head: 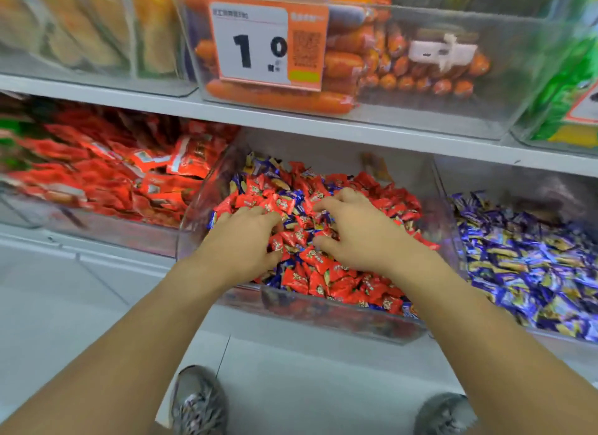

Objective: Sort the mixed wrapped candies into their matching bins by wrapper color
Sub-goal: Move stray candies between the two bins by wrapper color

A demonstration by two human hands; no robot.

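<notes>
left hand (246, 240) | right hand (352, 230) | both buried in mixed candies (310, 272), wrappers pointing every way

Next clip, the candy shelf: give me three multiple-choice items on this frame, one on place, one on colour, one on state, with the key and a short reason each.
1. Both hands are in which bin?
A. middle bin
B. right bin
C. upper sausage bin

2. What wrapper colour fills the right bin?
A. green
B. purple-blue
C. orange

3. How is the middle bin's content?
A. all red
B. red mixed with blue
C. none inside

Key:
1 A: the left hand and right hand lie on the candies in the middle bin.
2 B: the right bin holds purple-blue candies.
3 B: blue wrappers show among the red candies.
</notes>
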